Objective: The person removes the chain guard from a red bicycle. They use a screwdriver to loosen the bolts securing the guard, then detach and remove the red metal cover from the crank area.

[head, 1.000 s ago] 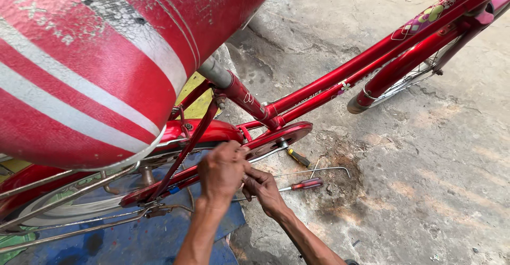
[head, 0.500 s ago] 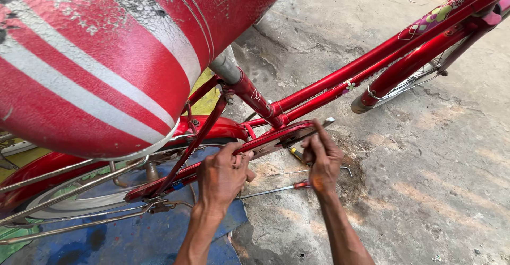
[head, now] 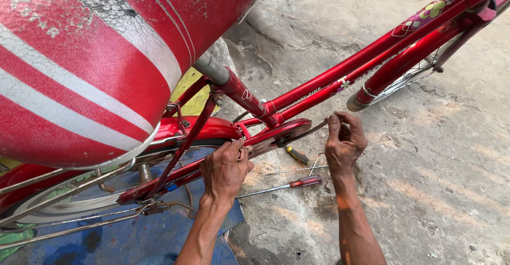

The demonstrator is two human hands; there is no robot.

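Observation:
A red bicycle stands below me, its big red saddle with white stripes filling the upper left. My left hand rests on the red chain guard near the seat tube, fingers curled against its edge. My right hand is closed around the end of a thin metal crank arm or tool at the front of the chain guard. The red frame tubes run up to the right.
A long screwdriver with a red handle and a shorter one with a yellow-black handle lie on the rough concrete between my hands. A blue sheet lies under the rear wheel. The front wheel shows at upper right.
My right hand has moved away from the ground near the screwdrivers, up and to the right, to the front end of the chain guard. My left hand stays on the guard.

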